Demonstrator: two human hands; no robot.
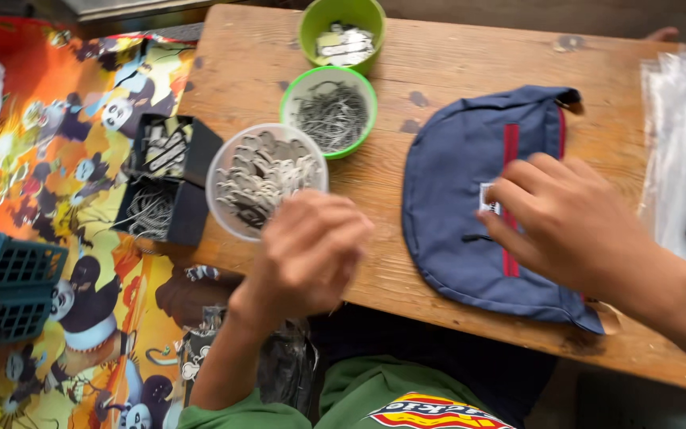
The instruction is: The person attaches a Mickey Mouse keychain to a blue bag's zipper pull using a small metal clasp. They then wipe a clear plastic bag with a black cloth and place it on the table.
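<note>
— Wooden table (470, 56) first, since it carries everything: where does the blue pouch (458, 199) lie on it?

— Toward the right half, flat, its straight edge away from the person and its rounded edge toward them. A red stripe (510, 143) runs down it front to back, and that is roughly its zip line.

— Which hand is on it?

— The right hand (569, 226). It rests on the pouch beside the stripe, fingers bent down onto the cloth around a small white tab (487, 197); it presses and pinches more than it holds.

— And the other one?

— The left hand (307, 250) sits well to the left of the pouch, at the near rim of the clear round tub (228, 210) full of small grey metal pieces. Its fingers are curled in tight. Whether a piece is between them, I cannot tell; the back of the hand hides it.

— So the relation between them?

— The pouch lies to the right of the left hand, with bare wood between. The right hand is already there; the left is nearer the tub.

— Anything smaller?

— Two green bowls (363, 95) of metal parts behind the tub, and a black box (192, 210) at the table's left edge.
</note>
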